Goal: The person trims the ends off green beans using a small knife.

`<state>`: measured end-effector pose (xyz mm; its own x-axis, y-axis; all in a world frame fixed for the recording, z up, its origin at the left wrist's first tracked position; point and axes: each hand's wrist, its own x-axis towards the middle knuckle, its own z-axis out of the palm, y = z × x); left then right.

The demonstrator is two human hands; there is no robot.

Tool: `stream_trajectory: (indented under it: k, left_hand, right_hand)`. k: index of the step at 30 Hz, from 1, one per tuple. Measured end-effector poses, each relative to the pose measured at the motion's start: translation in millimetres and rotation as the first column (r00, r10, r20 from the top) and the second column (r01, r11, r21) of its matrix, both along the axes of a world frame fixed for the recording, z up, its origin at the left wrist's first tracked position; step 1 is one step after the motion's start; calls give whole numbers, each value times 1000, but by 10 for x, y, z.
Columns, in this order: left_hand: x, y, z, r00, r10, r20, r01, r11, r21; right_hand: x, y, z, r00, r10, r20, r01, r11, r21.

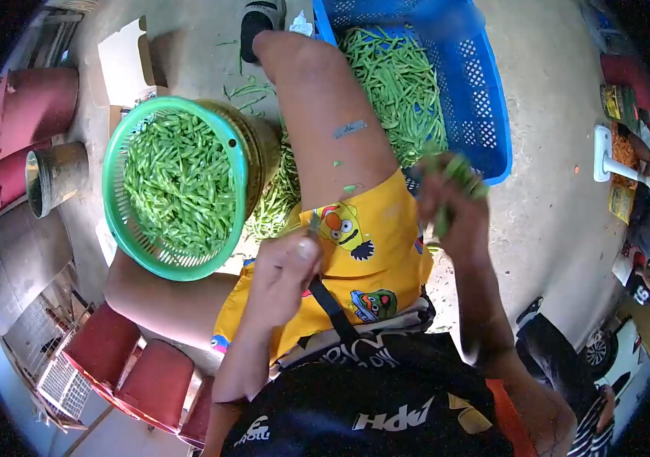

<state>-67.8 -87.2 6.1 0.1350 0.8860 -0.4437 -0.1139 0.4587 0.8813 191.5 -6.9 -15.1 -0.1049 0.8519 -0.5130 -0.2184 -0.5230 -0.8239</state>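
My right hand (453, 199) is closed around a bunch of green beans (464, 174), blurred by motion, beside the near edge of the blue crate (499, 114). Over my yellow shorts, my left hand (288, 268) is closed, thumb on top. A thin greyish piece sticks up from it, too small to identify. Long green beans (393, 84) lie in the crate. To the left, a green plastic basket (115, 190) holds many short cut bean pieces (180, 183). It rests over a yellowish bucket (268, 145).
More beans (283, 190) lie on the floor between the bucket and my leg. Red chairs (153, 381) and a grey-brown bucket (62, 175) stand left. An open cardboard box (123, 65) is behind the basket. Other people (557, 358) are at the right.
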Motion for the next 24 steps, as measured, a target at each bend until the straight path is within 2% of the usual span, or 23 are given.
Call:
stream_trajectory:
  k: [1,2,4,5,7,10,11,12,13,14,15,16,17,19,20,23,24]
  left_hand:
    - [-32,16,-13,998,63,13,-62,996,-57]
    - [-71,27,-47,998,56,-22,-58,996,-67]
    - [-104,48,-67,996,82,-16,-83,993,-86]
    - [-109,67,-85,993,114,-12,-115,988,-100]
    - [-109,88,-115,992,124,-11,-124,985,-124]
    - [-110,96,-139,991,132,-12,-132,977,-169]
    - [-99,103,-155,990,138,-21,-139,975,-170]
    - [-100,111,-166,989,145,-31,-148,974,-173]
    - [-111,126,-167,988,149,-32,-153,973,-175]
    - [-129,150,-163,991,128,-37,-132,979,-157]
    - [-147,164,-158,993,108,-45,-114,983,-141]
    - [-157,166,-157,992,117,-51,-124,981,-148]
    - [-162,169,-160,987,149,-55,-156,975,-159]
    - [-203,210,-166,980,189,-65,-197,965,-173]
    - [-238,223,-150,978,189,-88,-202,963,-177]
    - [-310,227,-197,974,195,-113,-214,958,-189]
    - [-322,233,-211,974,198,-112,-216,960,-181]
  right_hand:
    - [76,150,-136,938,-249,-240,232,968,-98]
    - [216,299,-335,901,-351,-255,322,935,-147]
    - [495,512,-738,885,-446,-137,430,893,-132]
    - [569,629,-912,886,-444,-135,428,894,-132]
    - [674,845,-1254,883,-468,-25,461,876,-145]
    - [1048,1221,-2072,982,-190,9,190,970,-152]
    - [1115,1345,-2344,982,-189,10,188,970,-152]
    - [1148,1451,-2582,965,-37,260,96,971,-218]
    - [1169,1524,-2789,868,134,479,21,952,-304]
    - [1171,1594,-2988,867,143,477,11,952,-306]
    - [1160,1639,-3176,644,345,683,-141,931,-337]
    - [1122,1665,-3277,331,479,813,-270,874,-405]
    - [1107,1688,-3363,331,488,808,-279,868,-410]
    - [964,1760,-3376,127,591,797,-328,783,-528]
    - [947,1766,-3355,-59,575,816,-402,735,-546]
    - [1268,1813,-3858,5,657,754,-452,674,-584]
    - [1304,1847,-3809,-153,719,677,-608,472,-639]
